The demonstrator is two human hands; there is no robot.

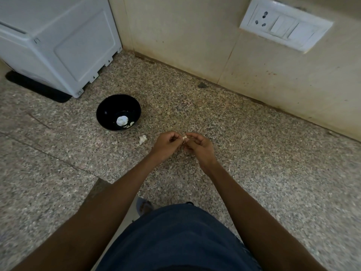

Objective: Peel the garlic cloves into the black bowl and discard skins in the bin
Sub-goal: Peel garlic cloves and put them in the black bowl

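At frame centre, the left hand (pixel 166 144) and right hand (pixel 197 146) pinch one small pale garlic clove (pixel 184 138) between curled fingertips, right of the glossy round black bowl (pixel 109 112).

A small pale garlic clove (pixel 184 137) sits at the centre of the frame, pinched between the curled fingers of the left hand (pixel 166 144) and the right hand (pixel 197 146), held above the speckled stone floor. The black bowl (pixel 118 112) stands upright on that floor, up and to the left of the hands, with a white garlic bulb (pixel 122 120) and a few pale cloves inside. A scrap of white skin (pixel 142 139) lies on the floor just below and right of the bowl.
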